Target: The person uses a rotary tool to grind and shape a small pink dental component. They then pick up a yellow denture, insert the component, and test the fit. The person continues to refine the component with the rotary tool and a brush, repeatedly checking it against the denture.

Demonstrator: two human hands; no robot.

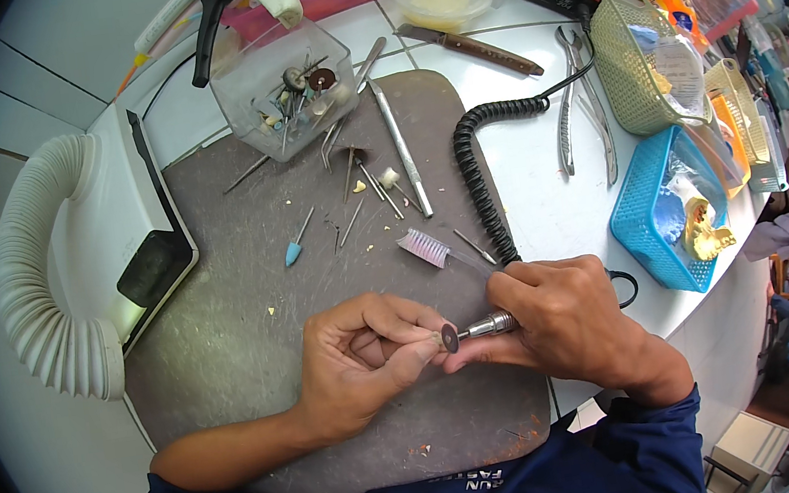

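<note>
**Brown disc (pixel 450 338) between the left hand (pixel 354 360) and the right hand (pixel 565 314)**

Low in the middle of the frame, the right hand is wrapped around a shiny metal rotary handpiece (pixel 493 324). The thin, flat, round disc sits on its tip, just beside the left fingers. The left hand pinches a small pale piece (pixel 436 339), mostly hidden; I can't tell if the disc touches it. The left fingers curl in, with the thumb pressing below. The right hand bends over, knuckles up, its thumb pointing left.

Just above the hands, a brush (pixel 426 247) with soft pink and white bristles lies on the scratched gray mat (pixel 221 278). Farther up are a pointed blue bit (pixel 293 253) and a curly black cord (pixel 467 154). A blue plastic basket (pixel 647 215) full of holes stands at the right. At the upper left, a clear tub (pixel 236 93) holds little metal tools.
</note>
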